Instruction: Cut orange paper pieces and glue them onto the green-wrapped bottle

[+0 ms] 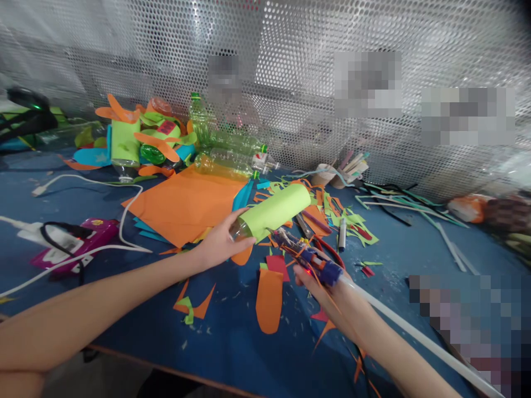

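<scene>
Around the clear end of a plastic bottle (279, 211) wrapped in lime-green paper, the fingers of my left hand (218, 243) are closed. The bottle lies tilted in the air over the table, its wrapped end up to the right. My right hand (327, 287) grips a blue hot glue gun (315, 261), with a long white glue stick (415, 329) running out of its back. Its tip is close to the paper's lower edge; whether it touches, I cannot tell. Below lie a rounded orange paper strip (269, 301) and a red paper piece (277, 267).
Orange sheets (182, 204) and green-orange scraps (352, 221) cover the blue table (232, 354). Clear green bottles (226, 160) and paper-decorated bottles (125, 141) stand or lie behind. A purple power strip (97, 229) with white cables is at left, scissors (305, 225) and a marker (342, 235) at right.
</scene>
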Demonstrator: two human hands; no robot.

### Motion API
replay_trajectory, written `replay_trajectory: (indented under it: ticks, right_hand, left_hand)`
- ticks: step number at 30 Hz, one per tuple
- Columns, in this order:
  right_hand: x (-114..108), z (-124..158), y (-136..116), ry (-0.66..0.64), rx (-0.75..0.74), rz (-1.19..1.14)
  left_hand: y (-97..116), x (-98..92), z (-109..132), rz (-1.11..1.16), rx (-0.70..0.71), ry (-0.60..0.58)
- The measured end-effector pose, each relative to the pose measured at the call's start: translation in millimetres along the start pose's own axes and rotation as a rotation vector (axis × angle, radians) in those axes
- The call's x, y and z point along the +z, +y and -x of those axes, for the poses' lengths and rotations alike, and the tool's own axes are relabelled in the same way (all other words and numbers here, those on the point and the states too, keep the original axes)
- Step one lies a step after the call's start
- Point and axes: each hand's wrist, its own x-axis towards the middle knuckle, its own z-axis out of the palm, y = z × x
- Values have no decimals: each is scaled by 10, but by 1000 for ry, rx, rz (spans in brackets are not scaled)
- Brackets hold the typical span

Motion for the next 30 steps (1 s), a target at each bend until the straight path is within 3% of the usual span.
replay_trajectory:
  ticks: [7,17,23,30]
  right_hand:
    - [-27,35,-160,-78,40,26]
    - [-65,46,-238,-91,38,-13]
    - [-11,45,-53,28,58,148]
    - [-40,-1,52,24,93,78]
  left_hand:
    - [57,-2,11,-42,-6,-5]
    - [63,10,12,-43,3,-18]
    - [83,7,21,-38,-8,-16]
    - [82,1,17,-8,5,-26]
